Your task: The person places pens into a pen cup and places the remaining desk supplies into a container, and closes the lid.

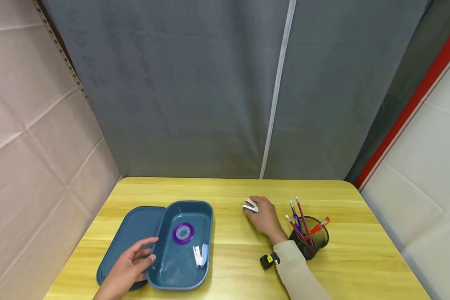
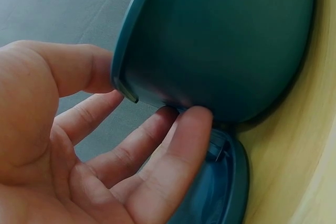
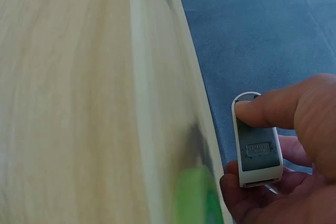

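Note:
My left hand [image 1: 129,264] touches the left rim of a blue rectangular box [image 1: 180,279] with its fingertips, fingers loosely bent. In the left wrist view the fingertips [image 2: 194,129] lie against the box's outer wall [image 2: 220,40]. Inside the box are a purple tape roll [image 1: 175,237] and a white-and-light-blue stapler [image 1: 197,256]. To the right, my right hand [image 1: 264,216] grips a small white-and-grey stapler-like tool [image 1: 252,207] above the table. Its grey underside [image 3: 257,142] with raised lettering faces the right wrist camera.
The matching blue lid [image 1: 135,225] lies partly under the box's left side. A black mesh pen cup [image 1: 316,246] with several pencils and pens stands beside my right forearm. A dark grey curtain [image 1: 191,104] hangs behind the wooden table [image 1: 232,275].

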### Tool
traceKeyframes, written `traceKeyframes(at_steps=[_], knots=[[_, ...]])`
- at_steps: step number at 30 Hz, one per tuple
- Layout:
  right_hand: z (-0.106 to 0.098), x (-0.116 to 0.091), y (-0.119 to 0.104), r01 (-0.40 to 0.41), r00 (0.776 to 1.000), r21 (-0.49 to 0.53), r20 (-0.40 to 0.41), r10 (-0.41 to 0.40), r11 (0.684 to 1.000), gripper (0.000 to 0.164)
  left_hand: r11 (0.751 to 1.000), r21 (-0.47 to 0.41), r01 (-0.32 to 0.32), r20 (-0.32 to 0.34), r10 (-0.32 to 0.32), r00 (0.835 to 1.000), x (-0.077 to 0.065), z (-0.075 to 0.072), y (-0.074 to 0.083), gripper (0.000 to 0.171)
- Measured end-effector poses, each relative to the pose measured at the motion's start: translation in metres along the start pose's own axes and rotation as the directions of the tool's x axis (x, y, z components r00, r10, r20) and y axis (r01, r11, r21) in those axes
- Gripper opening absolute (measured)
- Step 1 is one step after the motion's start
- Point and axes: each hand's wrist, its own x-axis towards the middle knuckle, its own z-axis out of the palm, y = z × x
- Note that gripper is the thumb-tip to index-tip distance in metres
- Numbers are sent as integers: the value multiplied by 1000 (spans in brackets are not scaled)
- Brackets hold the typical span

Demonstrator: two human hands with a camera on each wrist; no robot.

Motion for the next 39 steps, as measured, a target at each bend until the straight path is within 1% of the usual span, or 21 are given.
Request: traceKeyframes(at_steps=[4, 10, 19, 26, 35, 39], knots=[[-4, 0, -6, 8, 1000, 17, -5, -8, 1000, 52, 1000, -6, -12, 5, 12, 1000, 0, 0, 1, 58], [-10, -2, -17, 22, 1000, 34, -4, -22, 999, 52, 1000, 0, -4, 0, 4, 1000, -1, 0, 3, 58], [-15, -6, -39, 67, 998, 7, 16, -68, 998, 50, 999, 19, -31, 5, 30, 1000, -3, -1, 4, 58], [-18, -11, -55, 113, 993, -1, 17, -113, 994, 50, 1000, 9, -22, 5, 22, 1000, -3, -1, 3, 58], [-21, -17, -70, 171, 985, -2, 27, -171, 985, 53, 1000, 8, -8, 5, 8, 1000, -3, -1, 2, 58], [-21, -20, -77, 178, 983, 1, 36, -178, 984, 52, 1000, 3, -9, 7, 9, 1000, -3, 0, 1, 58]])
